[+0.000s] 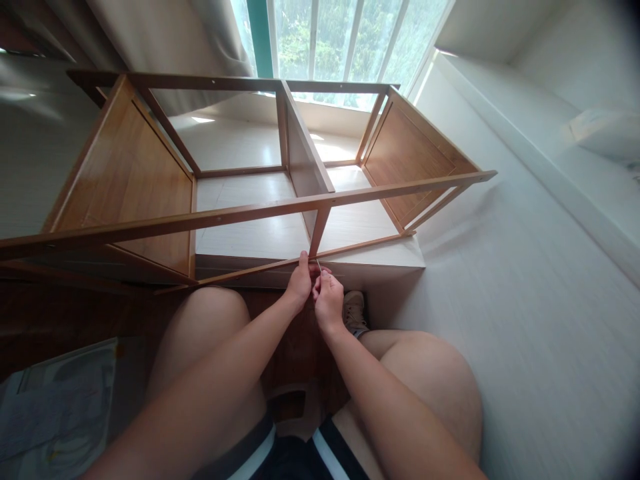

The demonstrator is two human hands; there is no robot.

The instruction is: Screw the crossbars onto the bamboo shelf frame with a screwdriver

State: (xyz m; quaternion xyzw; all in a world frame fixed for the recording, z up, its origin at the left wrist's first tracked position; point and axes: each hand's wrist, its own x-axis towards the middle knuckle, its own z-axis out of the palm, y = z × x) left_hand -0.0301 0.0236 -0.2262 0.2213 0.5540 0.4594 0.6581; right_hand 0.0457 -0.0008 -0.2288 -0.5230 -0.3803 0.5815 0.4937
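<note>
A brown wooden shelf frame with panels lies across a pale ledge. My left hand is closed round its lower front rail, the thumb against the wood by the foot of the middle upright. Just right of it, my right hand pinches a thin metal rod that looks like a hex key. The rod's upper end points to the joint of rail and upright. Fingers hide its lower part, and I cannot tell whether its tip sits in a bolt.
The pale ledge ends in a front edge before my knees. A barred window and a curtain are behind. A white wall surface rises at right. A plastic-covered package lies on the dark floor at left.
</note>
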